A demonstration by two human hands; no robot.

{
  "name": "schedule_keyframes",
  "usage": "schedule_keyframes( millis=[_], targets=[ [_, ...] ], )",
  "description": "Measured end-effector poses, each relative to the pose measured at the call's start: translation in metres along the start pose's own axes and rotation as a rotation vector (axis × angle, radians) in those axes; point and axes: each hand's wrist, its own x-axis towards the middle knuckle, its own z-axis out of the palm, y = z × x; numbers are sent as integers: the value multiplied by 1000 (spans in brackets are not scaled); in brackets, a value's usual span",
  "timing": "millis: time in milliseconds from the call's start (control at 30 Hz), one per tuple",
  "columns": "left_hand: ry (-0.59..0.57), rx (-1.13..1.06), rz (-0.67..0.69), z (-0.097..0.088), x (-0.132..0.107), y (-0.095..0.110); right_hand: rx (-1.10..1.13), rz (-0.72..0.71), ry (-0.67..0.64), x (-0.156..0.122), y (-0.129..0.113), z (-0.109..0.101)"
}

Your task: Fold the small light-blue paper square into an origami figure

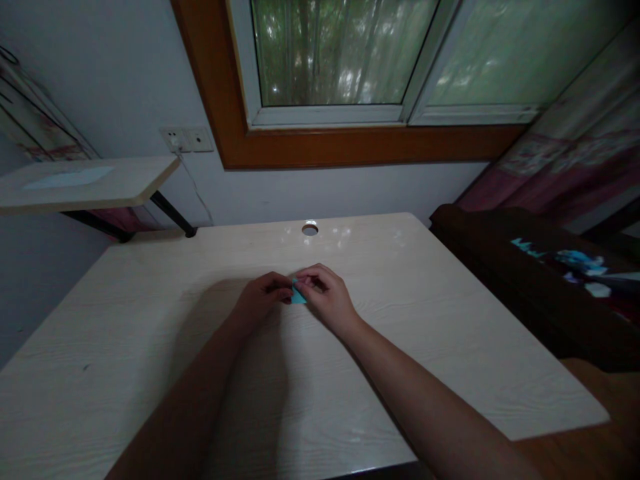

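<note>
"What comes in over the near edge of the tabletop (425,300)?"

"Two bare forearms (400,363), slanting toward each other."

"And the hands?"

"The left hand (260,297) has its fingers curled, thumb and forefinger pinching the left side of a small turquoise piece of paper (299,298). The right hand (330,297) pinches its upper right part the same way."

"Where is that, exactly?"

"About midway between the side edges, nearer the far edge than the near one. Whether it touches the surface, I can't tell."

"Beyond it?"

"A round cable hole (310,230) close to the far edge. By the far left corner, a raised shelf (145,179) on black legs (173,213) carries a pale sheet (70,177)."

"Farther back?"

"Wall sockets (187,140), one with a plug in it, then a sliding window (340,53)."
</note>
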Motion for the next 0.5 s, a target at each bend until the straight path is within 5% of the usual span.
schedule_keyframes(
  millis=[500],
  targets=[
    [4, -113, -7, -3, 0, 3, 123, 19, 3, -1, 5, 4]
  ],
)
